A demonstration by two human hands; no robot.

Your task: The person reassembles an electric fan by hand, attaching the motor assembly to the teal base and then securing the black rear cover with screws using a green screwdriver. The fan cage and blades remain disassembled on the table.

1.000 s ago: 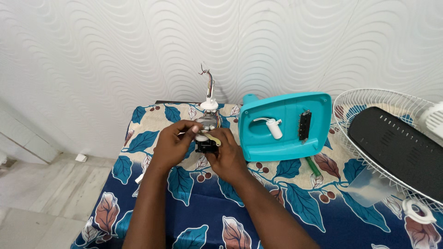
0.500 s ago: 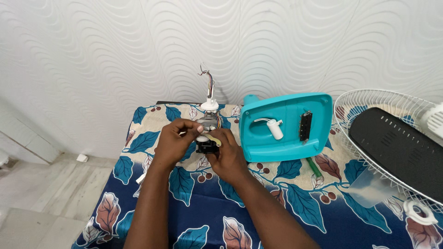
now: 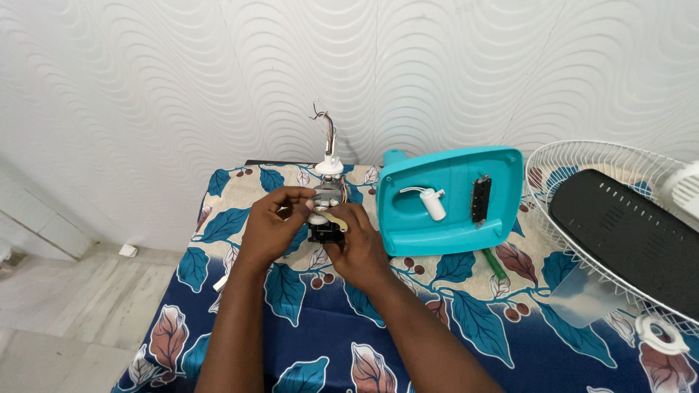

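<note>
A white wall (image 3: 182, 80) with a raised wavy pattern fills the background, evenly lit. Below it stands a table (image 3: 320, 342) under a cloth – dark blue and cream, printed with leaves. Pale wood-look floor (image 3: 65, 306) shows at the left.

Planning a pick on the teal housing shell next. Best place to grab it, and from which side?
Judged from its pose: the teal housing shell lies open side up on the table, raised rim all round. Pinch the bare near rim from the front, clear of the white capacitor and black switch block inside; the white fan guard crowds its right.
</note>
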